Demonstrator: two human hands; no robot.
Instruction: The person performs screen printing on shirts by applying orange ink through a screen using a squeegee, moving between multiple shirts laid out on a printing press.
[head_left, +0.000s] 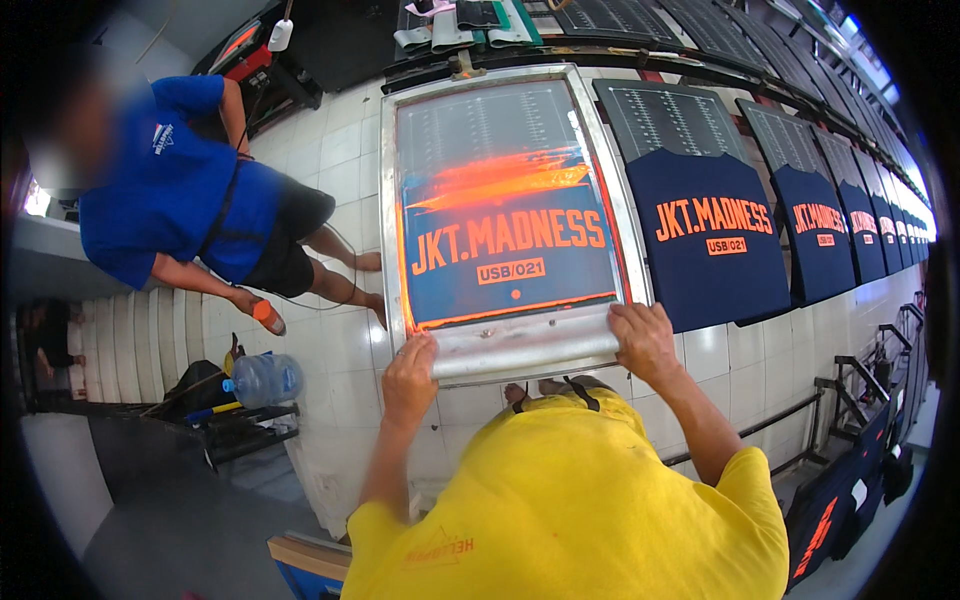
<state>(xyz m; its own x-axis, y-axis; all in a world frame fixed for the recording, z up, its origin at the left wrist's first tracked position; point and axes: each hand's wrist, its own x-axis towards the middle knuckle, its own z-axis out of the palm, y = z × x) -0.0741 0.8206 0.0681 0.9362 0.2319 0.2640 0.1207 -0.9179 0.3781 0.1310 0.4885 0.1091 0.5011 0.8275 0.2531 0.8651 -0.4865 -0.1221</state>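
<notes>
A screen-printing frame [525,345] with a silver metal rim lies over a board in front of me. Its near left corner is gripped by my left hand [408,385], with the fingers curled over the edge. At the near right corner my right hand [645,342] grips the rim the same way. Wet orange ink [500,180] is smeared in a band across the mesh, and more lines its inner edges. Through the mesh show orange lettering and a dark blue shirt [590,275]. Another navy shirt [705,290] with orange lettering lies on the board just right.
Further boards [780,140] with printed navy shirts run in a row to the far right. At left stands a person in a blue shirt [195,190], holding an orange-topped container [268,316]. A large water bottle [265,380] lies on a black rack; a black metal rail [785,437] stands right.
</notes>
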